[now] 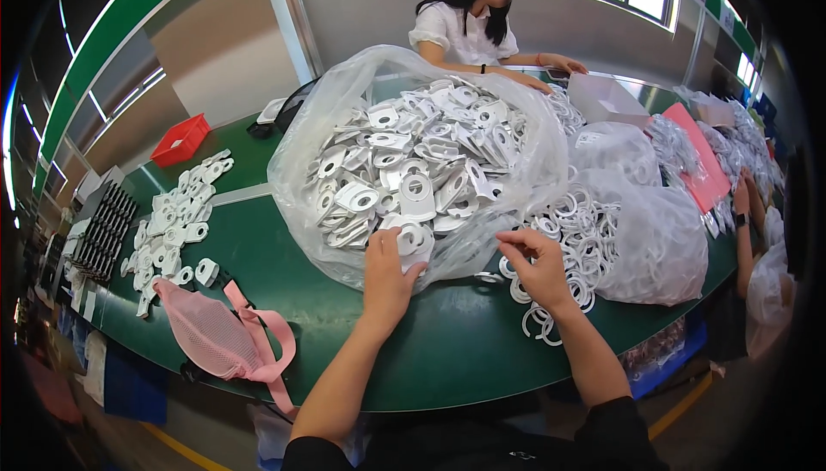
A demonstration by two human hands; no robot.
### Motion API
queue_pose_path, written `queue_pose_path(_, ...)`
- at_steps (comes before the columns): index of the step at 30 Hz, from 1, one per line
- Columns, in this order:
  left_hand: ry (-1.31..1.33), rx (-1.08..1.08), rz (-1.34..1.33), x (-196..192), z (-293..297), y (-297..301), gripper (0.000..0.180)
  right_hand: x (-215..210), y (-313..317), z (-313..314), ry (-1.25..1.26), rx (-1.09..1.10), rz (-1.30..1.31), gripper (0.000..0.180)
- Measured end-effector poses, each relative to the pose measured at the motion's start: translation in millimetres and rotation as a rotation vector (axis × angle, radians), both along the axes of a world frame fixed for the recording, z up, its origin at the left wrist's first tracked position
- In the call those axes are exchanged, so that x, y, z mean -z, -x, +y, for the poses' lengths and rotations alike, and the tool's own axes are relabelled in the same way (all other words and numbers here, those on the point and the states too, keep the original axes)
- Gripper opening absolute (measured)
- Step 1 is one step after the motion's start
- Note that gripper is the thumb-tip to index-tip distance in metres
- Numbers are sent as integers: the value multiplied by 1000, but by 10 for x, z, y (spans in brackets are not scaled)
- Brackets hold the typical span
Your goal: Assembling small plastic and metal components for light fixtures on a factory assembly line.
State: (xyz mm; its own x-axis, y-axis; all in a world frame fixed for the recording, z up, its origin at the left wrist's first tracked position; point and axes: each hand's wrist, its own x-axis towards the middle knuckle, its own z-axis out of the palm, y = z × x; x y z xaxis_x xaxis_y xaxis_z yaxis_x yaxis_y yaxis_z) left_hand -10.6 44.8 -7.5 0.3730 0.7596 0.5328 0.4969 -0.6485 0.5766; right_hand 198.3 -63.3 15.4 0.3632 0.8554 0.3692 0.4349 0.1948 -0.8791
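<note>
My left hand [389, 277] is closed on a white plastic part [416, 247] with a round hole, at the near edge of a large clear plastic bag [297, 213]. Heaped in that bag are many similar white parts [417, 191]. My right hand [540, 271] hovers over the left side of a pile of white rings [594, 234]. Its thumb and forefinger are a little apart with nothing visible between them, and the other fingers curl in.
A pink mesh bag [215, 333] with a strap lies front left. Behind it are loose white parts [176, 226], a red tray [181, 140] and stacked dark trays [103, 226]. Filled clear bags [658, 252] stand right. A person [469, 32] sits opposite; another person's hand [742, 196] shows far right.
</note>
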Motion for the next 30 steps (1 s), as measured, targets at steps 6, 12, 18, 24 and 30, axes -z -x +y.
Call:
queue_pose_path(6, 94, -7, -117, -158, -95, 35, 65, -27, 51, -44, 207, -221, -449, 26)
queue_pose_path(12, -30, -8, -310, -297, -182, 5, 53, -16, 15, -78, 261, -330, -516, 31)
queue_pose_path(18, 1086, 517, -849, -22, -207, -35, 29, -287, -156, -140, 279, -374, 47, 16)
queue_pose_path(24, 1606, 721, -720, -24, -473, -205, 34, -211, -60, -62, -269, -397, -336, 18)
queue_pose_path(30, 1466, 646, -650, -72, -468, -209, 36, -398, 52, -272, -93, -413, -349, 19)
